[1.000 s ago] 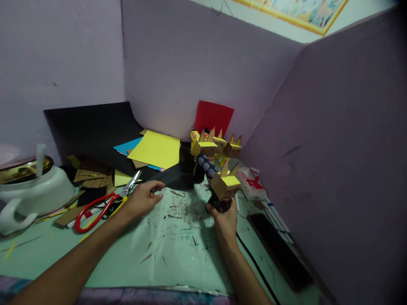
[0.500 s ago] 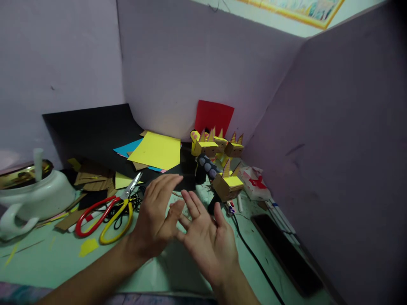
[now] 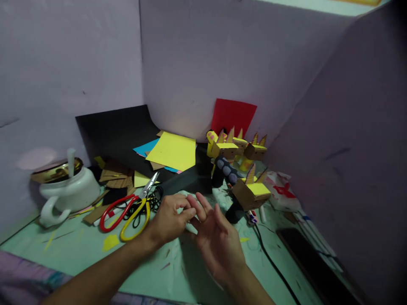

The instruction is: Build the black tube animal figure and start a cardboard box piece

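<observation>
My left hand (image 3: 173, 218) is closed, its thumb and forefinger pinched against a finger of my right hand. My right hand (image 3: 218, 243) is turned palm up, with fingers stretched out and thumb apart, and nothing lies in its palm. Both hands are above the pale green tabletop (image 3: 149, 271). Left of them lie scissors (image 3: 136, 203) with one red and one yellow handle, blades spread, beside a tangle of black cord (image 3: 155, 199). To the right stands a cardboard figure head (image 3: 251, 192) with a yellow top and pointed horns on a dark body.
Several more horned figures (image 3: 225, 150) stand behind. Yellow paper (image 3: 173, 150) lies over blue and black sheets (image 3: 111, 131); red paper (image 3: 233, 114) leans on the wall. A white pot (image 3: 74, 190), cardboard scraps (image 3: 116, 171), a dark phone-like slab (image 3: 314, 262) and a black cable (image 3: 270, 258) surround the hands.
My left hand has closed from spread fingers into a pinch on my right hand's finger. The whole view has shifted, so objects appear farther right.
</observation>
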`<state>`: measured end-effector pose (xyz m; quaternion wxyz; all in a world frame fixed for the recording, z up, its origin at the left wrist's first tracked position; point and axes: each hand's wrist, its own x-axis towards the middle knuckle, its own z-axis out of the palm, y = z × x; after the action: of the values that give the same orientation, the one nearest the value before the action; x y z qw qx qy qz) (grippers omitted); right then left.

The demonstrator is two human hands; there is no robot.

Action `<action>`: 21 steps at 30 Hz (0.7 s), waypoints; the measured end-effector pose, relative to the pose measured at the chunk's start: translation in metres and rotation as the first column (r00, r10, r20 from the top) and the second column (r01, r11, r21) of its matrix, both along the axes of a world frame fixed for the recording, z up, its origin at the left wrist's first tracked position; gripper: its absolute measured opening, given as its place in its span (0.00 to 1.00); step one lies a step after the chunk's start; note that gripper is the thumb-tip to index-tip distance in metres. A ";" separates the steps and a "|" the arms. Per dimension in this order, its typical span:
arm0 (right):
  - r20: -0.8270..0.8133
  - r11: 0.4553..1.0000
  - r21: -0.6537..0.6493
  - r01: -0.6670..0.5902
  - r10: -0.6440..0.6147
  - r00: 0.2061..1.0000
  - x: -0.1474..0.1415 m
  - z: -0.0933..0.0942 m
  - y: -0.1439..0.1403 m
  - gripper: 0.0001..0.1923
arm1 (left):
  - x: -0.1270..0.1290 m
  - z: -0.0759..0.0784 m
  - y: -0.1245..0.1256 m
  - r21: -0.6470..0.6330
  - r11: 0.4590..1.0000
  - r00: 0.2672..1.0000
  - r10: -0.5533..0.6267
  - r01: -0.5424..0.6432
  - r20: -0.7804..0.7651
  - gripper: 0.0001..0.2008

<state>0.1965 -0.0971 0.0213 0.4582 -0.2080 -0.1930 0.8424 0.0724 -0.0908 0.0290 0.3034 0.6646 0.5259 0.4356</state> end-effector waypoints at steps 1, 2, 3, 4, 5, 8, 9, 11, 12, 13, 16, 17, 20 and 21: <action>0.028 1.000 0.021 -0.016 0.016 0.999 0.000 0.000 0.001 0.20 | -0.004 0.002 0.001 0.042 0.999 0.999 -0.032 0.033 -0.034 0.10; 0.056 0.999 0.041 -0.032 0.029 0.998 0.000 0.001 0.003 0.20 | -0.009 0.005 0.002 0.081 0.995 0.996 -0.052 0.057 -0.072 0.11; 0.081 0.997 0.061 -0.044 0.039 0.996 0.000 0.001 0.005 0.21 | -0.015 0.009 0.003 0.116 0.991 0.993 -0.047 0.060 -0.107 0.11; 0.103 0.995 0.083 -0.050 0.041 0.994 0.001 0.002 0.008 0.22 | -0.022 0.013 0.004 0.150 0.988 0.990 -0.013 0.034 -0.138 0.11; 0.125 0.993 0.108 -0.050 0.036 0.992 0.001 0.002 0.010 0.22 | -0.030 0.017 0.005 0.187 0.982 0.984 0.065 -0.034 -0.165 0.12; 0.240 0.974 0.225 -0.018 -0.038 0.970 0.003 0.001 0.021 0.21 | -0.063 0.025 0.011 0.279 0.847 0.819 0.519 -0.453 -0.246 0.17; 0.313 0.960 0.281 -0.011 -0.080 0.946 0.003 0.000 0.026 0.20 | -0.075 0.026 0.013 0.299 0.749 0.687 0.662 -0.591 -0.300 0.18; 0.483 0.918 0.395 -0.037 -0.174 0.858 0.001 -0.006 0.037 0.18 | -0.096 0.022 0.017 0.285 0.683 0.511 0.708 -0.673 -0.488 0.16; 0.560 0.892 0.445 -0.073 -0.214 0.800 -0.002 -0.009 0.042 0.16 | -0.103 0.018 0.019 0.270 0.697 0.474 0.672 -0.664 -0.569 0.13; 0.627 0.863 0.491 -0.119 -0.255 0.736 -0.007 -0.012 0.047 0.14 | -0.108 0.014 0.021 0.240 0.729 0.459 0.615 -0.641 -0.641 0.14; 0.775 0.745 0.582 -0.325 -0.387 0.500 -0.028 -0.021 0.057 0.10 | -0.110 0.000 0.028 0.043 0.817 0.480 0.379 -0.575 -0.791 0.19; 0.801 0.696 0.589 -0.412 -0.433 0.414 -0.037 -0.022 0.058 0.10 | -0.108 -0.004 0.030 -0.025 0.825 0.492 0.312 -0.564 -0.813 0.20; 0.803 0.536 0.541 -0.648 -0.559 0.208 -0.065 -0.025 0.055 0.11 | -0.101 -0.013 0.040 -0.094 0.823 0.532 0.271 -0.560 -0.802 0.19; 0.784 0.490 0.516 -0.703 -0.600 0.158 -0.073 -0.026 0.053 0.11 | -0.100 -0.015 0.042 -0.086 0.824 0.545 0.287 -0.559 -0.788 0.17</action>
<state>0.1232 -0.0436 -0.0042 0.2035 -0.4246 -0.8399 0.2698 -0.0279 -0.0485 0.0137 0.0504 0.5723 0.8134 0.0912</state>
